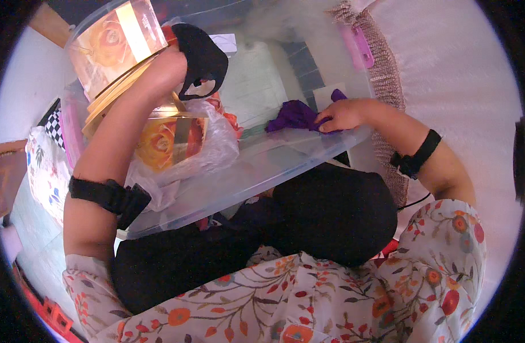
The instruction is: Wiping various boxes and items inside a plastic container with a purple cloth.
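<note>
My right hand (344, 115) grips a crumpled purple cloth (294, 115) inside a large clear plastic storage box (262, 182), at its right end. At the upper left, my left hand (172, 60) reaches in among gold boxes with rose pictures (116, 40); its fingers are largely hidden. Close against that hand is a black cloth item (204, 60) with a pale patch, and whether the fingers hold it is unclear. Below the left wrist, another rose-printed gold box (170, 141) lies partly in a clear plastic bag (221, 148).
The storage box has pink latches (360, 47). A small white box (223, 44) lies near its far side. A brown knitted edge (386, 73) and white fabric (451, 77) lie at the right. A white patterned bag (48, 176) stands outside at the left.
</note>
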A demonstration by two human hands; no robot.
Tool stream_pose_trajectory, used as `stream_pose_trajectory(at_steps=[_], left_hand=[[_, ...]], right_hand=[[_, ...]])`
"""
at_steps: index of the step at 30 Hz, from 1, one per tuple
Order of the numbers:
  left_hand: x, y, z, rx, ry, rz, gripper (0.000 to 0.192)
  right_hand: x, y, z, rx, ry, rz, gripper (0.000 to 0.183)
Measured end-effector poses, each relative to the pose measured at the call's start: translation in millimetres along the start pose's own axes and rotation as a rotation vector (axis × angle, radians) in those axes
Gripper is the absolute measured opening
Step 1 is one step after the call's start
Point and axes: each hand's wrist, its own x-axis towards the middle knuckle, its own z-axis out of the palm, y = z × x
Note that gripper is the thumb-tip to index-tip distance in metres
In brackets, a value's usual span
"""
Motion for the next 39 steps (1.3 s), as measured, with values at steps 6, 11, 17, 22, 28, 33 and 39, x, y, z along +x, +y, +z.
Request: stream_pose_trajectory(at_steps=[6, 11, 17, 22, 28, 33, 39], left_hand=[[1, -3, 0, 0.061, 0.010, 0.004, 0.029], [2, -5, -2, 0.092, 0.024, 0.013, 0.029], [-3, 8, 6, 0.091, -0.027, -0.005, 0.034], [10, -17, -9, 0.236, 0.040, -0.035, 0.034], [5, -19, -7, 0.197, 0.053, -0.004, 0.034], [11, -24, -3, 0.222, 0.059, 0.047, 0.034], [8, -31, -2, 0.256, 0.075, 0.073, 0.034]], right_hand=[[-34, -18, -56, -0.570, -0.280, 0.063, 0.051], [-91, -7, -81, -0.761, -0.036, 0.466, 0.060], [-111, -14, -99, -0.661, 0.477, 0.228, 0.045], [-7, -23, -106, -0.512, 0.779, -0.185, 0.027], [119, -46, -77, -0.575, 0.591, -0.048, 0.034], [228, -11, -32, -0.475, 0.540, -0.310, 0.069], [242, 4, 9, -0.226, 0.482, -0.084, 0.079]])
